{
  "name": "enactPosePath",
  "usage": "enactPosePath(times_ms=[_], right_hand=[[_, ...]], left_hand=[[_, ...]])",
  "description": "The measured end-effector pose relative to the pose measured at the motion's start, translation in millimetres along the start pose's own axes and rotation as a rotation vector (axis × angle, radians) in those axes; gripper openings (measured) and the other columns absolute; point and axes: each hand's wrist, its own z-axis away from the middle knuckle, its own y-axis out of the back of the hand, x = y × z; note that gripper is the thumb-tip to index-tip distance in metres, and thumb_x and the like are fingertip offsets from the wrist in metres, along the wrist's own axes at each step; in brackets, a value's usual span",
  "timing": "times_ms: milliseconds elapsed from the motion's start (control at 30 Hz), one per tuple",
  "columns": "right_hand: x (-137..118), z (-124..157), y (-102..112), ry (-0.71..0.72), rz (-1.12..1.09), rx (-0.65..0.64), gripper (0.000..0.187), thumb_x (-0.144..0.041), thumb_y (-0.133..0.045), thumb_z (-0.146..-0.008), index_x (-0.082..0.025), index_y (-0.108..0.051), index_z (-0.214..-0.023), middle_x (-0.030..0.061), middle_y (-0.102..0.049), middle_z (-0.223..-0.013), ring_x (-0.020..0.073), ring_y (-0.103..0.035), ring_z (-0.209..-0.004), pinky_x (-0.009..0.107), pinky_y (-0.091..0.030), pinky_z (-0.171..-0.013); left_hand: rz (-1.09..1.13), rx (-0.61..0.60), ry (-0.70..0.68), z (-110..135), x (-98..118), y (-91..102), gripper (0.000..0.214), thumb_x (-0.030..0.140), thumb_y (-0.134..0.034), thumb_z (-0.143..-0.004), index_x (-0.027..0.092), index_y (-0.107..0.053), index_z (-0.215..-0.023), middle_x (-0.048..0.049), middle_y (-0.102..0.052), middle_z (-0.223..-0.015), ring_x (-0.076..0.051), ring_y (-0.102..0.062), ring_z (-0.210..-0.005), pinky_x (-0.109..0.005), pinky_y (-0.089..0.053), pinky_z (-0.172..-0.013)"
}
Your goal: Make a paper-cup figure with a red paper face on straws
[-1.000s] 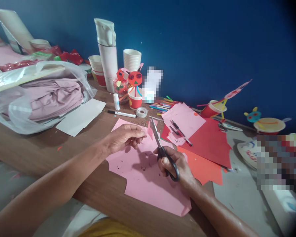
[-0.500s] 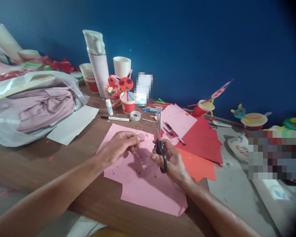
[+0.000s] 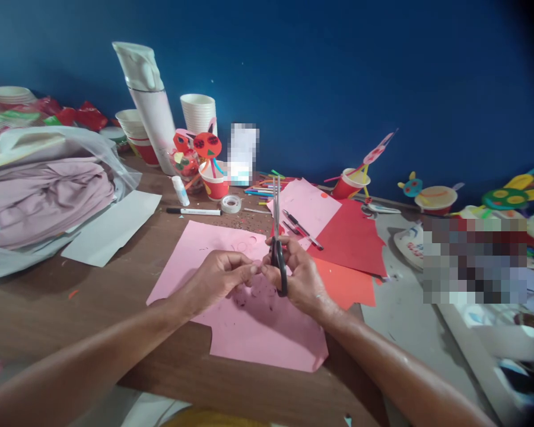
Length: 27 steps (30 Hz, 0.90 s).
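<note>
Between thumb and fingers, my left hand [image 3: 225, 274] pinches a small pink paper piece [image 3: 257, 267], partly hidden by the fingertips. My right hand [image 3: 299, 274] holds black-handled scissors [image 3: 279, 261], their blades pointing up and away from me and nearly together. The fingertips of both hands are close together at the paper piece; whether the right ones touch it I cannot tell. Beneath them a large pink sheet [image 3: 267, 350] with a notched edge lies on the brown table, bearing drawn circles and small dark scraps.
Behind the sheet lie a marker [image 3: 193, 212], a tape roll [image 3: 231, 204] and a glue stick [image 3: 180, 191]. A red cup with a paper face [image 3: 213, 181] stands near a tall white flask [image 3: 149, 112]. Red paper [image 3: 351, 237] and pens [image 3: 302, 228] are at right, a plastic bag [image 3: 48, 201] at left.
My left hand has moved right and a little down with the pink piece, closing the gap to my right hand. The camera view has shifted, so the table things appear further left.
</note>
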Motion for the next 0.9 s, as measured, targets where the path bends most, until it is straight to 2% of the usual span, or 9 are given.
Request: enactPosePath(times_ms=[100, 267, 367, 500, 633, 733, 900], right_hand=[[-3.5, -0.1, 0.6, -0.014, 0.051, -0.022, 0.043, -0.015, -0.066, -0.066, -0.019, -0.047, -0.105, -0.0006, -0.057, -0.077, 0.0124, -0.056, -0.069, 0.021, -0.044, -0.052], [-8.3, -0.3, 0.1, -0.047, 0.149, -0.050, 0.036, -0.014, -0.061, -0.068, -0.018, -0.049, -0.102, -0.0025, -0.058, -0.070, 0.0099, -0.054, -0.059, 0.021, -0.043, -0.051], [-8.2, 0.2, -0.3, -0.045, 0.199, -0.072, 0.035, -0.014, -0.059, -0.069, -0.017, -0.049, -0.102, -0.0028, -0.059, -0.068, 0.0091, -0.053, -0.056, 0.020, -0.042, -0.049], [-6.0, 1.5, -0.8, -0.025, 0.206, -0.085, 0.036, -0.012, -0.057, -0.068, -0.017, -0.049, -0.102, -0.0028, -0.058, -0.068, 0.0096, -0.053, -0.058, 0.019, -0.042, -0.048], [-5.7, 2.6, -2.7, -0.035, 0.194, -0.083, 0.035, -0.013, -0.058, -0.068, -0.018, -0.048, -0.102, -0.0031, -0.056, -0.067, 0.0098, -0.053, -0.059, 0.019, -0.043, -0.047], [-5.4, 2.6, -3.8, -0.056, 0.154, -0.095, 0.037, -0.015, -0.062, -0.068, -0.019, -0.048, -0.101, -0.0026, -0.055, -0.070, 0.0093, -0.052, -0.058, 0.018, -0.042, -0.046], [-0.2, 1.0, 0.9, 0.014, 0.078, -0.071, 0.040, -0.021, -0.067, -0.070, -0.020, -0.048, -0.106, -0.0011, -0.054, -0.075, 0.0104, -0.051, -0.064, 0.020, -0.042, -0.052]], left_hand=[[0.023, -0.049, 0.025, -0.9, 1.5, 3.9, 0.022, 0.033, -0.062, -0.073, 0.012, -0.065, -0.074, -0.0027, -0.061, -0.056, -0.010, -0.050, -0.045, -0.020, -0.033, -0.041], [0.157, -0.059, -0.014, -3.4, 4.2, 11.9, 0.011, 0.020, -0.056, -0.069, 0.013, -0.064, -0.072, -0.0012, -0.061, -0.062, -0.008, -0.050, -0.048, -0.019, -0.037, -0.044], [0.156, -0.111, 0.021, -3.5, 3.0, 10.8, 0.010, 0.022, -0.061, -0.070, 0.013, -0.061, -0.073, -0.0010, -0.060, -0.061, -0.008, -0.051, -0.049, -0.019, -0.037, -0.045], [0.138, -0.145, 0.057, -1.7, 0.6, 5.4, 0.023, 0.032, -0.069, -0.069, 0.014, -0.055, -0.069, -0.0009, -0.060, -0.059, -0.010, -0.053, -0.049, -0.021, -0.039, -0.047], [0.046, -0.169, 0.046, -0.3, 0.4, 4.8, 0.030, 0.040, -0.068, -0.070, 0.013, -0.055, -0.067, -0.0031, -0.061, -0.061, -0.012, -0.056, -0.052, -0.024, -0.042, -0.050], [0.003, -0.204, 0.049, -0.3, 1.1, 5.5, 0.028, 0.038, -0.068, -0.069, 0.013, -0.055, -0.066, -0.0038, -0.062, -0.064, -0.013, -0.057, -0.055, -0.025, -0.043, -0.052], [0.115, -0.095, 0.079, -1.9, 4.1, 6.6, 0.021, 0.030, -0.066, -0.068, 0.015, -0.052, -0.065, 0.0001, -0.059, -0.053, -0.009, -0.050, -0.044, -0.020, -0.034, -0.043]])
